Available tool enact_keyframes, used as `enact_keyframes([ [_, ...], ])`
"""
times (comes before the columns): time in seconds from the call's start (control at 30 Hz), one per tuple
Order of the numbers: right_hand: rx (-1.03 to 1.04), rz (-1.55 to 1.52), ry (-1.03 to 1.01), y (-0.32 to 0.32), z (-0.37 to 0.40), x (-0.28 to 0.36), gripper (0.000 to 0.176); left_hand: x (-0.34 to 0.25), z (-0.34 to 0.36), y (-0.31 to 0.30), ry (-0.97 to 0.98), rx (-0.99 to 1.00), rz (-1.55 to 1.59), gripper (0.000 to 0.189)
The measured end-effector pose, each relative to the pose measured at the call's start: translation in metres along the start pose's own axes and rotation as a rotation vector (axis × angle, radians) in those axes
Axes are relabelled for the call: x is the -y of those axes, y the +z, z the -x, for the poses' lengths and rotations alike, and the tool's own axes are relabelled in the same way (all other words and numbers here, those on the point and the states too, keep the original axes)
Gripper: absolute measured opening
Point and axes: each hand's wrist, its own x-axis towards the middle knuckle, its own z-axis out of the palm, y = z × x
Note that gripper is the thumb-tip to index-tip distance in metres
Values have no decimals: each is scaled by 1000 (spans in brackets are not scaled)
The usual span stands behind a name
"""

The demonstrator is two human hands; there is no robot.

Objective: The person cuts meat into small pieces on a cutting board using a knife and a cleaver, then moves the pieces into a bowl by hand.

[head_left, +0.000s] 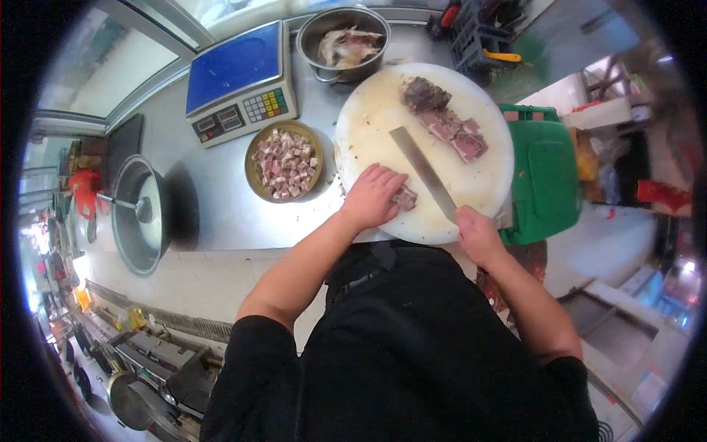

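My right hand [477, 234] is closed round the handle of a cleaver [423, 172], whose long blade lies over the round white cutting board [471, 193]. At the board's lower left, my left hand [374, 196] presses on a small piece of meat [404, 197], fingers together; part of the piece is hidden beneath them. Larger cooked chunks of meat [446, 121] lie on the upper right of the board, beyond the blade. Left of the board, a round brown bowl [249, 171] holds diced meat [286, 163].
A scale [239, 79] with a blue plate stands behind the bowl. Beside it is a steel pot [315, 44] with meat. A large basin [129, 221] with a ladle is at the left. A green bin [546, 177] stands right of the board.
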Motion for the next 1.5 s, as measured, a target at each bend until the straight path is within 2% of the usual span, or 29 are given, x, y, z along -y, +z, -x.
enact_keyframes([
  [0.07, -59, 69, 18, -3, 3, -4, 48, -4, -8, 4, -276, 237, -8, 43],
  [0.1, -61, 68, 13, -4, 5, -5, 48, -11, -12, 4, -274, 234, -13, 43],
  [0.17, -8, 92, 118, -6, 13, -7, 50, -27, -14, 3, -581, 347, -6, 39],
  [0.2, -12, 89, 120, -6, 17, -8, 50, -30, -9, 6, -576, 350, -6, 39],
  [0.27, -11, 179, 5, -6, 25, -3, 51, -31, 2, 18, -465, 7, -5, 34],
  [0.3, -13, 176, 7, -7, 27, 3, 51, -29, 4, 23, -463, 9, -6, 34],
  [0.37, 92, 264, 99, -10, 30, 16, 54, -25, 9, 32, -267, -124, 101, 26],
  [0.47, 127, 347, 118, -6, 28, 16, 57, -25, 10, 35, -217, -62, 92, 25],
  [0.7, 198, 492, 130, -4, 20, 31, 55, -24, 11, 39, -248, -88, 157, 35],
  [0.77, 230, 602, 10, 7, 9, 10, 55, -25, 12, 39, -264, -88, 137, 36],
  [0.87, 195, 453, 22, 14, 0, 41, 56, -21, 14, 43, -260, -120, 161, 38],
  [0.97, 201, 433, -2, 22, -14, 37, 57, -24, 13, 34, -326, -87, 151, 40],
  [1.1, 154, 418, -24, 26, -11, 40, 56, -21, 14, 33, -315, -90, 142, 39],
  [1.17, 151, 391, 49, 17, -8, 37, 57, -23, 13, 32, -289, -90, 123, 36],
  [1.5, 147, 278, 55, 4, 13, 21, 59, -20, 16, 42, -267, -141, 118, 23],
])
